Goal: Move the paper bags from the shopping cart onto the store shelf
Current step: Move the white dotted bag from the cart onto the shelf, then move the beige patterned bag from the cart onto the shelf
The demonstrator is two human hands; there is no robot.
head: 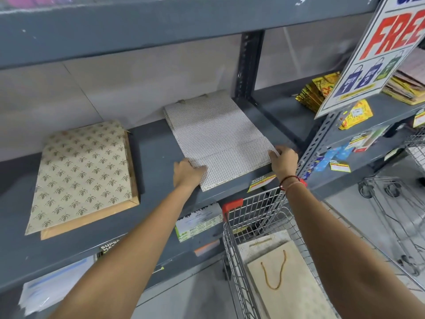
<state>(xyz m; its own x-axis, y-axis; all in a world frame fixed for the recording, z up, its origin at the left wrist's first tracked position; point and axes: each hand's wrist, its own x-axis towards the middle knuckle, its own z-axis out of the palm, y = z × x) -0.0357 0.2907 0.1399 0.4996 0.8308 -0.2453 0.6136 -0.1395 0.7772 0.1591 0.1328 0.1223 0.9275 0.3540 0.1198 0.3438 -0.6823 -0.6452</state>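
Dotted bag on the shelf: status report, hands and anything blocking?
Left hand and right hand grip dotted bag front corners. Bag flat on shelf. More bags in cart. Nothing blocking.

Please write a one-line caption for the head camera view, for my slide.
Both hands, left and right, set a white dotted paper bag flat on the grey store shelf; another bag waits in the cart.

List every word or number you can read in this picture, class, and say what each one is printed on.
"FREE": large red letters on the hanging sign.
"BUY 1" and "BUY 2": blue bag drawings on that sign.
"SUPER MARKET": yellow and black shelf tag on the shelf edge, beside the right hand.
"SUPER MA...", cut off: a second shelf-edge tag.
Price tags, green and white label: too blurred to read.
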